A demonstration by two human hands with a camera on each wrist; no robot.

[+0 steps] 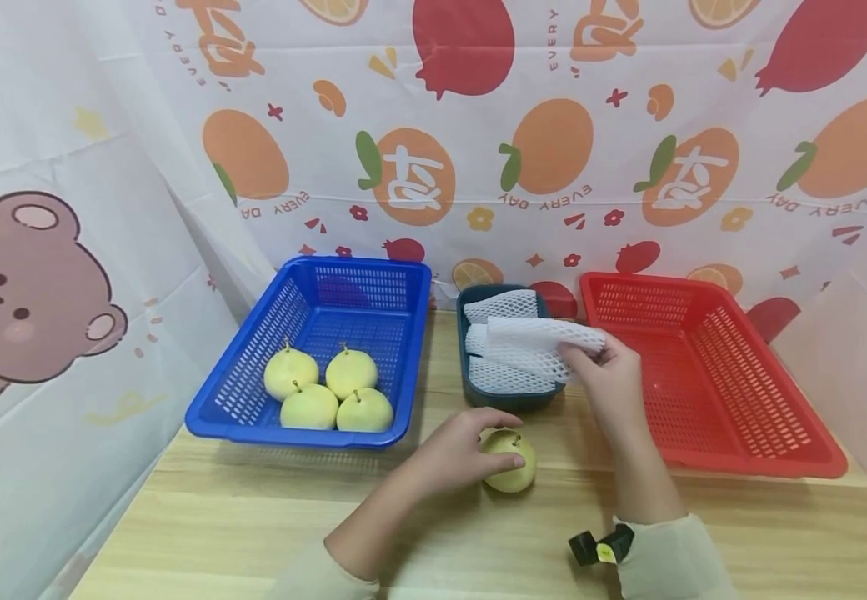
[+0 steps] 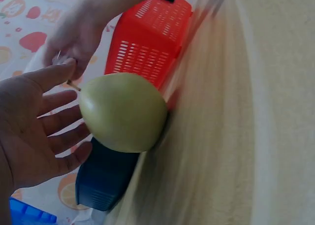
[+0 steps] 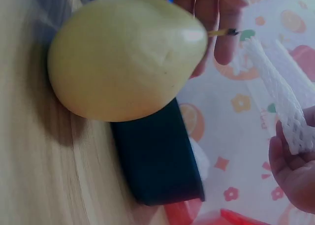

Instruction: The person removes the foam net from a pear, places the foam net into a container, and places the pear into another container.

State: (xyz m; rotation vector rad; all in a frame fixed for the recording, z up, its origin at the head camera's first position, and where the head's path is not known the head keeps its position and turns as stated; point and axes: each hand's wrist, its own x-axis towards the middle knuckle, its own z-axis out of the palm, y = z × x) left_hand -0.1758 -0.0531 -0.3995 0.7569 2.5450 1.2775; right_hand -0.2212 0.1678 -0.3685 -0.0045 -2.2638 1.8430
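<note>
A yellow-green pear [image 1: 510, 477] stands on the wooden table, its stem pointing up. My left hand [image 1: 452, 448] is spread around its left side, thumb and fingers loosely bowed; in the left wrist view the fingers [image 2: 61, 121] are extended with a gap before the pear [image 2: 123, 112]. My right hand [image 1: 613, 379] pinches one end of a white foam fruit net [image 1: 527, 337], whose flattened length reaches left over the dark green basket [image 1: 512, 400]. More white foam nets [image 1: 504, 377] lie in that basket. In the right wrist view, the held foam net [image 3: 278, 87] hangs beyond the pear.
At the left is a blue basket [image 1: 234, 433] with several pears [image 1: 309, 407] near its front. A red basket [image 1: 749, 462] stands at the right, close beside my right forearm. A fruit-print curtain [image 1: 471, 179] hangs behind the baskets. A black strap device [image 1: 602, 546] sits at my right wrist.
</note>
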